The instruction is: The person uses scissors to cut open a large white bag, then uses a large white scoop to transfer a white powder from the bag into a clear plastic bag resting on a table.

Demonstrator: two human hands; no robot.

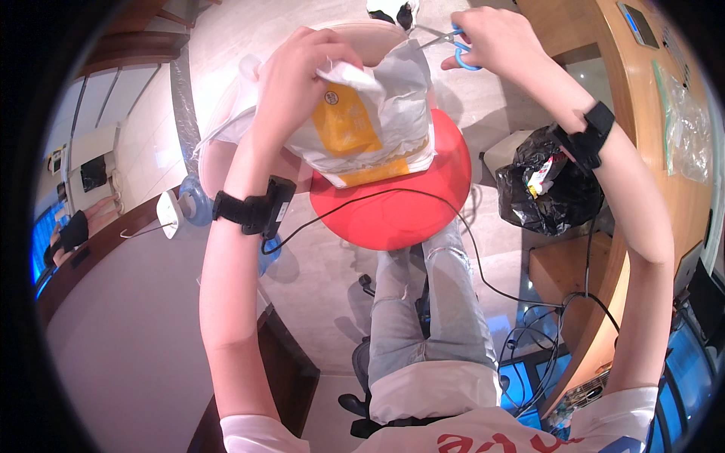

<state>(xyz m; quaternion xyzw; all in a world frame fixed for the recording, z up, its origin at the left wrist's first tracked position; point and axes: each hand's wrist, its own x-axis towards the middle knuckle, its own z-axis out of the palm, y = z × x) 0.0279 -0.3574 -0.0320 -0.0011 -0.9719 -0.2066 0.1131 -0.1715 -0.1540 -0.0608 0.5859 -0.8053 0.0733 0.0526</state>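
A white bag with yellow printed panels [396, 133] rests partly on a round red seat [391, 218] and partly against a pale pink seat [371, 39] behind it. My left hand [303, 79] grips the upper left part of the bag, its white edge folded between the fingers. My right hand [493, 42] holds scissors with blue handles [447, 38]. The blades point left, parted, at the bag's upper right edge; whether they touch it cannot be told. Each of my wrists wears a black strap, the left one with a small box.
A black-lined bin [544, 187] stands right of the red seat, beside a wooden desk [634, 130]. A black cable [476, 255] crosses the red seat towards coiled wires at the lower right. A black-and-white animal [393, 12] is at the top; another person [73, 232] is at far left.
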